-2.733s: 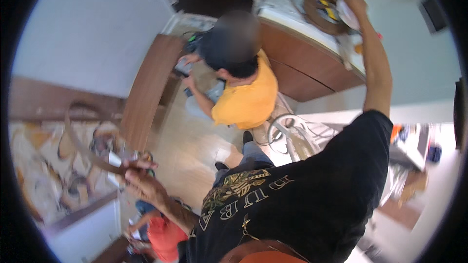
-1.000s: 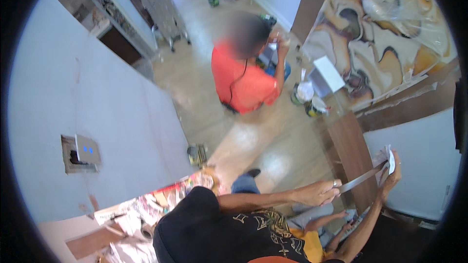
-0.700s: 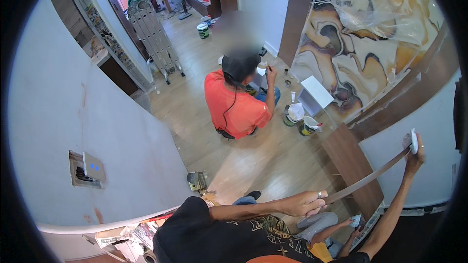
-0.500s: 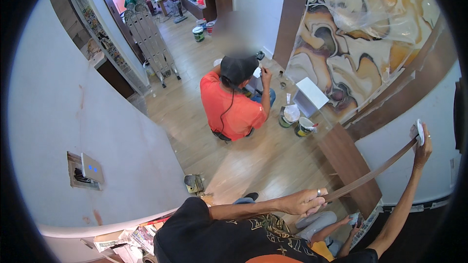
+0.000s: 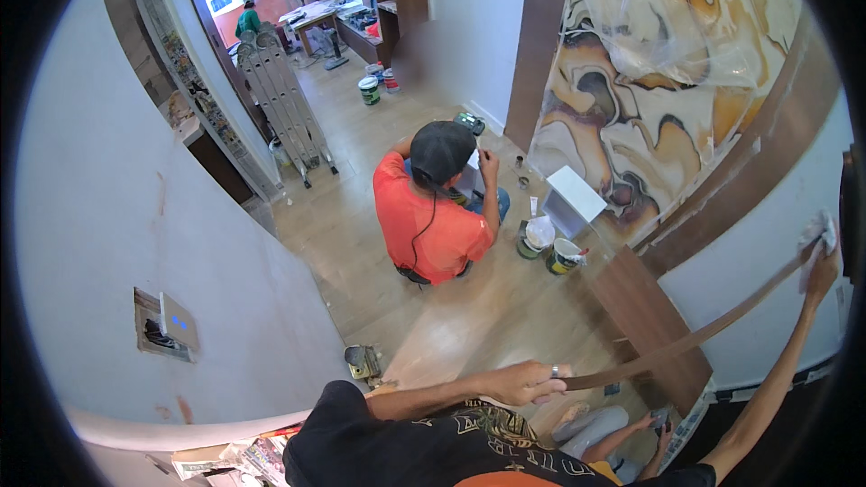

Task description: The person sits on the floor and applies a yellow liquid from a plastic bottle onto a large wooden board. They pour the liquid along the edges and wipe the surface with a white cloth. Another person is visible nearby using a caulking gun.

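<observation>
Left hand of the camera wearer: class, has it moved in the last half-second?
Yes: the left hand, gripping the brown strip, has shifted left in the view, farther from the fixed brown board.

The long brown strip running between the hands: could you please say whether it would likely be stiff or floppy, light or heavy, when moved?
The brown strip would probably flex rather than stay rigid, as it bows smoothly between the left hand and the right hand. It looks narrow and thin, so it is likely light for its length.
</observation>
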`<action>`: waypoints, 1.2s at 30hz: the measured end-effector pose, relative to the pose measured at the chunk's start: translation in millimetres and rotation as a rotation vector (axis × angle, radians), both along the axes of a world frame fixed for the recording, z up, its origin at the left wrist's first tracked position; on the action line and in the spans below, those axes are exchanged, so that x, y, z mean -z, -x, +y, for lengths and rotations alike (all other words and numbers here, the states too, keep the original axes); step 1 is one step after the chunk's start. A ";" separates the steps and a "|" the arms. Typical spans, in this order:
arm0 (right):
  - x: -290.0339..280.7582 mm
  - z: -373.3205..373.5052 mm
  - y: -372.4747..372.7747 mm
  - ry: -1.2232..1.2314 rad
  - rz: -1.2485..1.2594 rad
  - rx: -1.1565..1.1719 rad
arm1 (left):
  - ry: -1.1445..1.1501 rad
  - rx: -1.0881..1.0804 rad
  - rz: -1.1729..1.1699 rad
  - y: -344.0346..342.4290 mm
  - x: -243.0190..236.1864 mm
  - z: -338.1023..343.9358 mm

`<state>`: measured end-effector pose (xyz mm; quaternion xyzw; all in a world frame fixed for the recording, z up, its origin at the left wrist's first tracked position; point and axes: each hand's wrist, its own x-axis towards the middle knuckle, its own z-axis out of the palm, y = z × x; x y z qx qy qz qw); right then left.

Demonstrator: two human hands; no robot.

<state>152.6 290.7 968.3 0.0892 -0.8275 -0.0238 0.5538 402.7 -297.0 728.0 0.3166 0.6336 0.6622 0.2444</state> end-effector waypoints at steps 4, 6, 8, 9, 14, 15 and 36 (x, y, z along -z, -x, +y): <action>2.8 -67.1 -55.2 0.102 -0.092 -0.165 | 0.224 0.072 0.169 1.8 42.9 -43.8; 9.3 -133.8 -91.3 0.320 -0.389 -0.433 | 0.452 0.178 0.137 16.7 14.0 -56.5; 25.9 -200.0 -116.9 0.586 -0.750 -0.695 | 0.447 0.048 0.540 23.9 17.0 -46.4; 38.2 -224.7 -129.7 0.712 -0.921 -0.764 | 0.426 -0.015 0.749 33.3 19.5 -35.2; 236.4 -282.4 -191.7 0.806 -1.132 -0.750 | 0.620 0.161 1.058 76.2 -6.3 30.1; 263.0 -297.4 -214.2 0.908 -1.276 -0.713 | 0.588 0.144 1.135 81.6 -5.2 39.0; 242.3 -256.1 -255.8 2.022 -0.316 -0.797 | 0.094 0.329 -0.107 26.2 50.1 35.9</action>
